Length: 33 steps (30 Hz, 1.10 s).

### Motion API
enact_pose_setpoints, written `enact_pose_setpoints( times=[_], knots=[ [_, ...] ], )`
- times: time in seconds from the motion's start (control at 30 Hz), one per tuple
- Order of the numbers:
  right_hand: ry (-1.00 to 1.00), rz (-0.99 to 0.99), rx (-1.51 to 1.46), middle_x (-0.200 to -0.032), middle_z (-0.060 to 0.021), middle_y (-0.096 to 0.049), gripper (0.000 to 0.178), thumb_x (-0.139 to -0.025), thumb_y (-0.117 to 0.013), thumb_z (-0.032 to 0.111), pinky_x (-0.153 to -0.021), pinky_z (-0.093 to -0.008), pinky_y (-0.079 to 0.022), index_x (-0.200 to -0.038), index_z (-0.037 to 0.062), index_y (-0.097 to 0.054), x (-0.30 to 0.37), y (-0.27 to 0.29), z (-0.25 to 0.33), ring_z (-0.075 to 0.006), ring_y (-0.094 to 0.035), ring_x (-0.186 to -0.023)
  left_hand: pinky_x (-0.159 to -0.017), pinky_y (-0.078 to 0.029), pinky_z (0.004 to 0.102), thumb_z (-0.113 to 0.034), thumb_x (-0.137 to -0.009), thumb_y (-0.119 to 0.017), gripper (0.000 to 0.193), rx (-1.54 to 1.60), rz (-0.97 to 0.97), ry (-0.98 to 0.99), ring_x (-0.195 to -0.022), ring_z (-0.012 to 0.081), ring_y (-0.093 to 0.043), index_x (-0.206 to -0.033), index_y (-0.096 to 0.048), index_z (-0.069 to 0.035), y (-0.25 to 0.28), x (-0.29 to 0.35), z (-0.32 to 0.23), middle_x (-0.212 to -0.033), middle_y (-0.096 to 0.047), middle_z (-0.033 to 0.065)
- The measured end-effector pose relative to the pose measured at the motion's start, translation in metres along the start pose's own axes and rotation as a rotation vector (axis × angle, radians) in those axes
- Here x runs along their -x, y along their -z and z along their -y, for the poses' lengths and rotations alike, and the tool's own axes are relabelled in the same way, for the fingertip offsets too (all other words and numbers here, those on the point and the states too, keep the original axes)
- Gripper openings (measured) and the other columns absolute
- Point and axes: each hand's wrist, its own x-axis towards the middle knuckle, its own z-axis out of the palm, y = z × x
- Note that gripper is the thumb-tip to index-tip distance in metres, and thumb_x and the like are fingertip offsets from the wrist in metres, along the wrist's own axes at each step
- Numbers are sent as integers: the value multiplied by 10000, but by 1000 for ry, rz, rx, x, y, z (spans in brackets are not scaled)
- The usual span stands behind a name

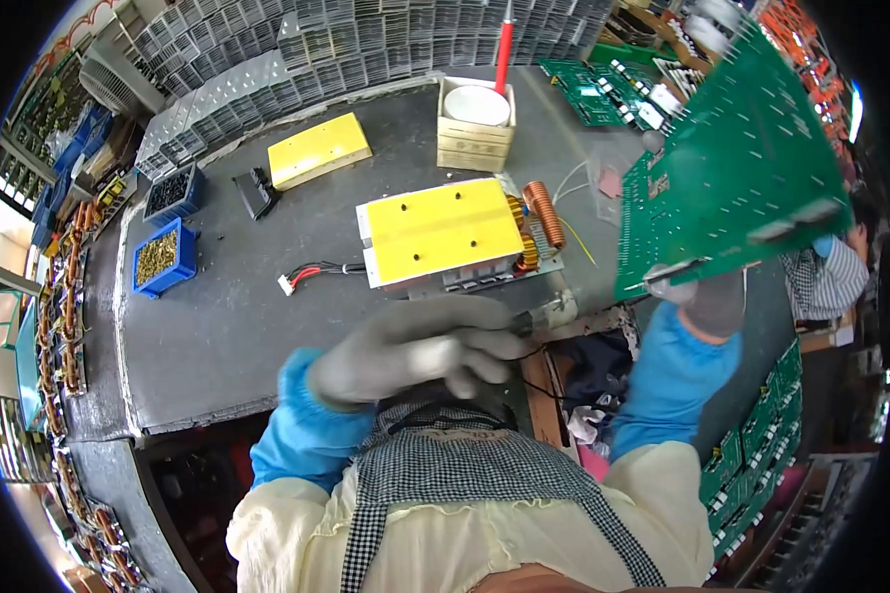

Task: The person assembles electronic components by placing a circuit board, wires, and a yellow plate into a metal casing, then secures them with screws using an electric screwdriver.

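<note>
A large green circuit board (737, 188) is held up on the right, tilted and blurred along its edges. My right hand (710, 304), gloved in grey, grips its lower edge; the board hides most of the fingers. In front of my apron hovers my left hand (420, 351), also in a grey glove, its fingers stretched out and slightly apart with nothing in them. Just beyond it lies an assembly with a yellow plate (445, 232), a copper coil (544, 214) at its right end and a red-and-black wire lead (316, 272) at its left.
Blue bins (163, 259) of small parts stand at the left. Another yellow plate (319, 150), a black piece (255, 193) and a wooden box (475, 128) with a red stick lie farther back. Metal parts (366, 49) are stacked behind. A co-worker's sleeve (826, 277) shows at right.
</note>
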Motion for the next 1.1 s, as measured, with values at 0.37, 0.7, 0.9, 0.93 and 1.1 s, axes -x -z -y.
enact_pose_setpoints(
  times=[0.37, 0.7, 0.9, 0.93, 1.1],
  knots=[
    [236, 569, 1040, -1350, -197, -527, 1047, -580, -814, 210, -1025, -455, -476, -1524, 9, -407, -110, -74, 16, -387, -546, -1257, -1183, -383, 481, -715, -776, -762, 1166, -842, -728, -461, -1452, 396, -444, -1551, -351, 53, 80, 20, -54, -1522, -494, 254],
    [325, 699, 1033, -1213, -191, -571, 922, -580, -796, 161, -929, -452, -528, -1424, -56, -496, -135, -102, -14, -366, -575, -1181, -1229, -248, 614, -914, -538, -744, 1397, -1674, -483, -43, -1501, 514, -285, -1531, -371, -5, 106, -15, -40, -1548, -411, 268],
    [262, 733, 998, -1205, -206, -575, 919, -572, -806, 153, -986, -469, -506, -1410, -72, -504, -137, -102, -25, -386, -570, -1183, -1233, -240, 615, -928, -545, -729, 1403, -1665, -447, 73, -1502, 504, -289, -1536, -355, -9, 115, -23, -34, -1537, -419, 263],
    [279, 724, 993, -1204, -209, -577, 920, -572, -809, 155, -1002, -473, -496, -1408, -78, -504, -138, -104, -26, -389, -567, -1186, -1233, -240, 615, -928, -545, -729, 1403, -1665, -446, 79, -1502, 504, -289, -1536, -355, -9, 116, -22, -35, -1537, -419, 263],
    [281, 746, 1013, -1213, -228, -571, 924, -582, -816, 159, -1039, -482, -470, -1411, -91, -493, -138, -108, -25, -405, -559, -1199, -1209, -293, 602, -892, -517, -770, 1416, -1728, -435, 56, -1462, 512, -367, -1508, -384, 43, 112, -21, -39, -1498, -462, 301]
  ],
)
